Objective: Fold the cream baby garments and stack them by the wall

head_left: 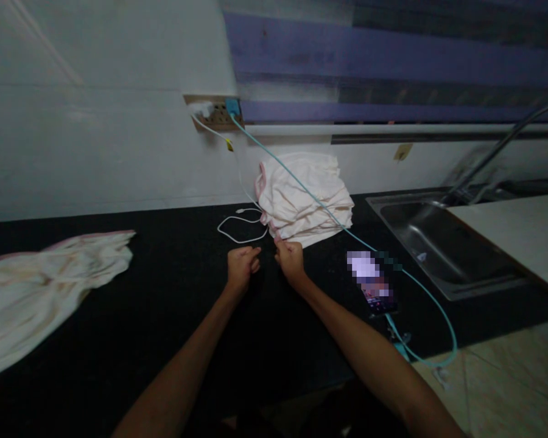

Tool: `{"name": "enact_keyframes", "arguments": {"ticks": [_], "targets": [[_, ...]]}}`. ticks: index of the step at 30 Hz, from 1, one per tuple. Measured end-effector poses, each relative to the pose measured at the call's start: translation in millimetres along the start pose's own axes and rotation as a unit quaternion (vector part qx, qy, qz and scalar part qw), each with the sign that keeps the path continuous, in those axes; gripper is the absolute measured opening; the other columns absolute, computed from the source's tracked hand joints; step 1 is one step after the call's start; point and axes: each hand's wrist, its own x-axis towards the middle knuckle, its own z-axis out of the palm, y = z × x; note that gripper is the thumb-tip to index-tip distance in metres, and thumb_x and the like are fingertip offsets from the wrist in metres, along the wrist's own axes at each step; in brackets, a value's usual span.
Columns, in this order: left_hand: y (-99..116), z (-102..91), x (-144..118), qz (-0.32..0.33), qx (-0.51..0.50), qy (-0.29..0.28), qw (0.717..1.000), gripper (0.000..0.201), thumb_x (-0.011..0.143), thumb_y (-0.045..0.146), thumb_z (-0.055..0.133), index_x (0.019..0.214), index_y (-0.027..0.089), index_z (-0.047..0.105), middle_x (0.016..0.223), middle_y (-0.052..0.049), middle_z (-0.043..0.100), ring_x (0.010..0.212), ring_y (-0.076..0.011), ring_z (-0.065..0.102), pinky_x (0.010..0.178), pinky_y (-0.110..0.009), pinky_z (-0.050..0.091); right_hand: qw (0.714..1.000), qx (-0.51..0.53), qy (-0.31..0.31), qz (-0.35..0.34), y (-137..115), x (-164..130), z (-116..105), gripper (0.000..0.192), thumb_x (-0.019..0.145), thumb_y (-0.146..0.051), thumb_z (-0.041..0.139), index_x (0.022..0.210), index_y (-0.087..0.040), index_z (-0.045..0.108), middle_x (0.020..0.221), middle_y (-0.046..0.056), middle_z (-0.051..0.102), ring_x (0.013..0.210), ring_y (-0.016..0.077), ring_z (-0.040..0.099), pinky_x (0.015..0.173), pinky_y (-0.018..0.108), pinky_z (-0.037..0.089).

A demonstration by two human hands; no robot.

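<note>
Both hands are curled into loose fists right at the front edge of the folded cloth stack (304, 198), and that's where I keep my eye. The right hand (290, 258) sits at the stack's lower left corner, thumb and fingers pinched together, seemingly on the pink-trimmed hem, though I can't tell for certain that cloth is between them. The left hand (242, 264) is closed just beside it, a small gap between the two; whether it holds anything, I can't tell.

The stack rests on the black counter (173, 304) against the wall, tidy and squared, likely kept back there to leave working room in front. A white cable (240, 228) loops on the counter just left of the stack, running up to the wall socket (217, 112). A teal cable (329, 216) drapes from that socket straight across the stack and down to a phone (375, 283) lying near the counter's edge, right of my right forearm.

Well to the left lies an unfolded cloth (41, 286), spread loose. On the right, the steel sink (442, 243) and its tap (497, 146).
</note>
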Motion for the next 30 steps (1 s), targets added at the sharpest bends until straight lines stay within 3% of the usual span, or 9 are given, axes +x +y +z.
{"name": "enact_keyframes", "arguments": {"ticks": [5, 8, 15, 19, 26, 30], "targets": [[1.0, 0.1, 2.4, -0.032, -0.012, -0.013, 0.999, 0.052, 0.062, 0.029, 0.079, 0.050, 0.023, 0.029, 0.043, 0.012, 0.024, 0.034, -0.0024, 0.024, 0.038, -0.020, 0.015, 0.998, 0.050, -0.020, 0.027, 3.3, -0.8, 3.7, 0.058, 0.085, -0.059, 0.060, 0.052, -0.026, 0.027, 0.047, -0.007, 0.025, 0.046, 0.0082, 0.024, 0.046, 0.025, 0.018], [1.8, -0.5, 4.2, -0.043, -0.012, -0.032, 0.998, 0.054, 0.062, 0.031, 0.081, 0.050, 0.023, 0.030, 0.043, 0.012, 0.024, 0.034, -0.0018, 0.023, 0.038, -0.019, 0.015, 0.993, 0.104, -0.041, 0.044, 0.6, 1.9, 4.7, 0.044, 0.085, -0.050, 0.051, 0.056, -0.026, 0.028, 0.049, -0.007, 0.025, 0.044, 0.0095, 0.027, 0.045, 0.024, 0.022], [4.9, -3.0, 6.7, -0.045, 0.007, -0.075, 0.996, 0.056, 0.062, 0.036, 0.083, 0.051, 0.024, 0.030, 0.043, 0.013, 0.022, 0.033, -0.0016, 0.021, 0.037, -0.018, 0.014, 0.998, 0.041, -0.056, -0.005, 7.4, 6.5, 2.0, 0.009, 0.062, -0.025, 0.047, 0.055, -0.025, 0.052, 0.055, -0.001, 0.057, 0.057, 0.0162, 0.054, 0.058, 0.026, 0.043], [4.5, 0.2, 3.5, -0.033, 0.017, -0.085, 0.996, 0.051, 0.062, 0.036, 0.083, 0.050, 0.022, 0.036, 0.042, 0.011, 0.027, 0.034, -0.0021, 0.024, 0.038, -0.019, 0.014, 0.996, 0.010, -0.084, -0.028, 10.8, 5.2, 1.4, 0.011, 0.053, -0.018, 0.048, 0.046, -0.024, 0.054, 0.052, -0.002, 0.058, 0.057, 0.0158, 0.054, 0.059, 0.026, 0.040], [6.2, 3.0, 1.4, 0.006, -0.010, -0.084, 0.996, 0.053, 0.066, 0.045, 0.082, 0.053, 0.022, 0.036, 0.045, 0.011, 0.026, 0.037, -0.0030, 0.022, 0.040, -0.021, 0.013, 0.995, -0.009, -0.093, -0.040, 8.7, 6.9, -1.2, 0.016, 0.054, -0.019, 0.048, 0.038, -0.024, 0.049, 0.042, -0.004, 0.051, 0.047, 0.0131, 0.046, 0.052, 0.024, 0.032], [4.5, 3.2, 4.1, 0.045, -0.023, -0.071, 0.996, 0.056, 0.078, 0.060, 0.073, 0.052, 0.020, 0.044, 0.051, 0.004, 0.043, 0.047, -0.0080, 0.042, 0.047, -0.021, 0.034, 0.996, 0.000, -0.079, -0.044, 2.4, 6.8, -4.8, 0.016, 0.061, -0.023, 0.053, 0.048, -0.022, 0.062, 0.053, 0.000, 0.063, 0.056, 0.0153, 0.056, 0.058, 0.025, 0.042]]}}
